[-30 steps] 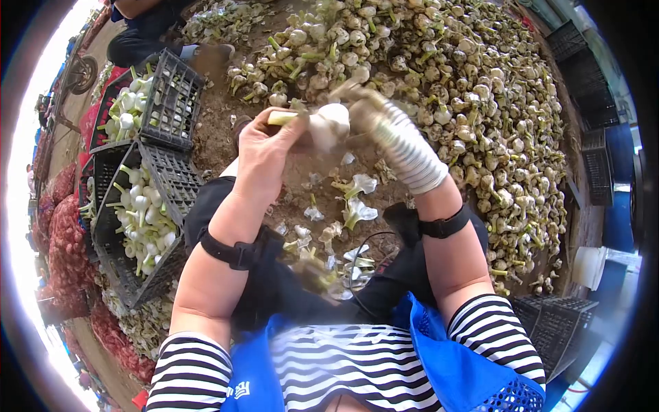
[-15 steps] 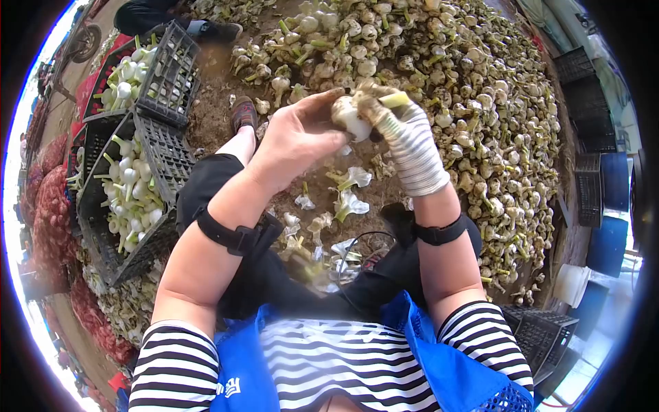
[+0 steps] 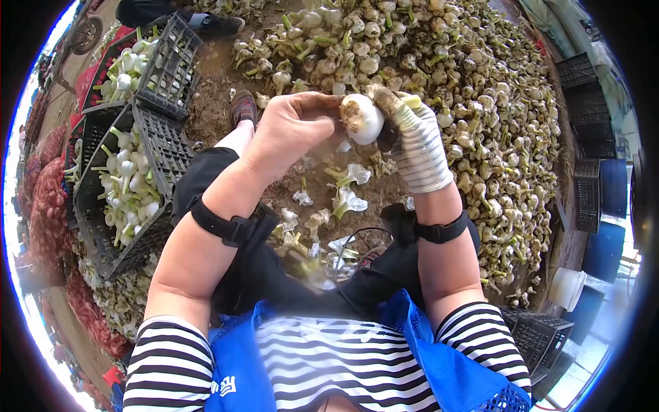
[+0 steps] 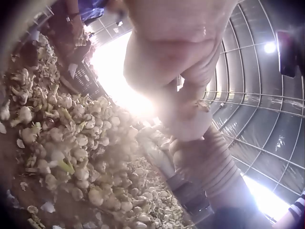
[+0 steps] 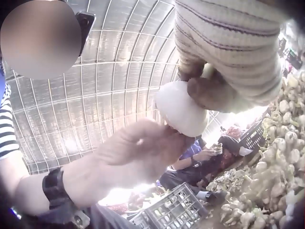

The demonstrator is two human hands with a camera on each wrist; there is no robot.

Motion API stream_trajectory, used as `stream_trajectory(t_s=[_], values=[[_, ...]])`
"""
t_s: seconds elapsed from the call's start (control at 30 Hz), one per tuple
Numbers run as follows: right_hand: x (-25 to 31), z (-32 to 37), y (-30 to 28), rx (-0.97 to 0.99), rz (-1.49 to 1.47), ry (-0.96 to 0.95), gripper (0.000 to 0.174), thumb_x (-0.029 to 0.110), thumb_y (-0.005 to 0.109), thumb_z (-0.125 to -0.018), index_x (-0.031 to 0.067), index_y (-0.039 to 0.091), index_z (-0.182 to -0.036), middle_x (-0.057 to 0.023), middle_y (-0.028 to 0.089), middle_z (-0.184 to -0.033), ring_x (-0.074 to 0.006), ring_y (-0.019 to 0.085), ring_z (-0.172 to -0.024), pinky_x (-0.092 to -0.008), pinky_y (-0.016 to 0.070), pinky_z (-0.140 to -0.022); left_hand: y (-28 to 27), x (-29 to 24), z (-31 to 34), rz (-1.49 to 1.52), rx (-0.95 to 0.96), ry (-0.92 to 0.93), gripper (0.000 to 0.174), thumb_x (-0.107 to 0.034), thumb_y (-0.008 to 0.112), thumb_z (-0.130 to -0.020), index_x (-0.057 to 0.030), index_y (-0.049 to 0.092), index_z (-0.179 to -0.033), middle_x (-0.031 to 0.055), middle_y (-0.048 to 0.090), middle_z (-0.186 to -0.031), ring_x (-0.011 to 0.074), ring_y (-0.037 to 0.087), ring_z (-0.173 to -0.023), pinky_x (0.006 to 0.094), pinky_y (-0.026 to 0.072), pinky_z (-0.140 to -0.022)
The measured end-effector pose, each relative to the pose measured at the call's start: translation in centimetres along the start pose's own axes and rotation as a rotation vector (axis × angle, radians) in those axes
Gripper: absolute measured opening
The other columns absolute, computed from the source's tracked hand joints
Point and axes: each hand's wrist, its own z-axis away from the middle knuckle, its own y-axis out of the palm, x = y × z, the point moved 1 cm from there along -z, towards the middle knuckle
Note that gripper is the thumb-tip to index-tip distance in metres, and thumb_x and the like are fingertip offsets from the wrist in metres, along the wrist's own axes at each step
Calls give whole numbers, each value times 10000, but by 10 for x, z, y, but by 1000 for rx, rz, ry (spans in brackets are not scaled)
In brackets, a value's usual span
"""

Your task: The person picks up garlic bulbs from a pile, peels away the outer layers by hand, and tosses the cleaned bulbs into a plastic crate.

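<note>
The right hand (image 3: 419, 144), in a grubby striped knit glove, grips a white garlic bulb (image 3: 369, 123) at its neck; in the head view a pale green stem (image 3: 412, 101) pokes out over the glove. The bulb sits between the two hands, its browned root end turned toward the left hand (image 3: 292, 130). That hand is bare, its fingers bent in toward the bulb. From the head their tips are partly hidden, but the right wrist view shows them meeting the bulb's underside — whether they pinch it or only touch it, I cannot tell. The left wrist view is hazy with glare and settles nothing more.

Beyond the hands and to the right of the right hand spreads a big heap of untrimmed garlic (image 3: 480, 144). Nearer the body, below and between the hands, pale leafy peelings (image 3: 350, 200) lie on the dirt floor. To the left of the left hand stand black plastic crates (image 3: 165, 147) holding cleaned bulbs (image 3: 127, 172), with red mesh sacks (image 3: 51, 213) farther out; the head view shows these best. Only the wrist views look up to the ribbed, curved roof (image 5: 124, 86) — and the right one catches another person (image 5: 190, 164) seated past the left hand, of whom the head view shows little but a dark-trousered leg.
</note>
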Motion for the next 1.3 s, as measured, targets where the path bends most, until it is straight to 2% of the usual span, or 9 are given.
stream_trajectory(t_s=[0.2, 0.3, 0.4, 0.57, 0.73, 0.93, 1.0, 1.2, 1.3], values=[[-2, 0, -3, -85, 184, -68, 192, 164, 671, -786, -1, 596, -850, -75, 628, -731, -129, 602, -599, -246, 490, -475, 4, -8, 6, -172, -13, -56, 296, -69, 636, -795, 80, 563, -1040, 97, 619, -939, 148, 610, -816, 278, 520, -754], [-26, -11, -16, -86, 783, -593, 155, 118, 664, -787, 3, 598, -867, -49, 624, -719, -79, 568, -597, -191, 454, -512, -2, -1, 5, -146, -46, -46, 260, -79, 635, -795, 81, 578, -991, 100, 628, -865, 159, 627, -755, 263, 531, -690], [-16, -5, -9, -51, 351, -170, 157, 111, 664, -786, 1, 596, -875, -48, 628, -738, -74, 570, -610, -190, 455, -517, -4, -5, 5, -104, -119, -97, 202, -56, 603, -806, 82, 577, -951, 98, 630, -769, 160, 634, -663, 253, 536, -631], [-4, -4, -6, 10, 196, -99, 224, 166, 673, -788, 11, 602, -933, -47, 633, -793, -84, 584, -627, -208, 485, -531, -9, -2, 3, 11, 6, 156, 510, -64, 614, -798, 11, 383, -1247, 114, 476, -1194, 198, 514, -1053, 328, 468, -864], [-10, -11, -3, 111, 226, -155, 291, 181, 652, -807, 37, 581, -1050, -47, 631, -876, -93, 591, -743, -204, 500, -620, 6, -1, 9, 154, 214, 99, 657, 29, 637, -735, -79, 300, -1288, 58, 482, -1106, 130, 503, -987, 256, 458, -814], [-6, -4, 16, -112, 1054, -1114, 386, 60, 590, -773, 63, 524, -1153, -105, 597, -1062, -245, 604, -875, -381, 473, -798, 6, 3, 9, 25, 110, 108, 577, 12, 629, -735, -99, 353, -1229, 20, 481, -1071, 138, 503, -971, 263, 408, -865], [-38, -14, 12, -85, 1296, -1165, 451, 143, 596, -754, 93, 503, -1192, -121, 581, -1103, -300, 544, -1022, -463, 322, -964, 13, 5, 11, 49, 121, 80, 571, 30, 598, -713, -98, 357, -1215, 27, 488, -1039, 145, 513, -910, 255, 411, -840], [-16, -14, -2, -69, 860, -895, 462, 43, 615, -758, 122, 479, -1192, -35, 652, -922, -238, 627, -855, -383, 409, -848, -6, 8, 11, 187, -71, -42, 547, -76, 596, -690, -69, 368, -1187, 52, 496, -954, 144, 512, -846, 272, 414, -745], [-28, -11, -1, 69, 1322, -1153, 743, 65, 678, -573, 153, 445, -1273, -18, 571, -762, -229, 549, -781, -375, 402, -760, -2, 4, 15, 126, -42, -77, 559, -124, 607, -698, -58, 362, -1196, 38, 485, -963, 134, 496, -856, 269, 402, -763]])
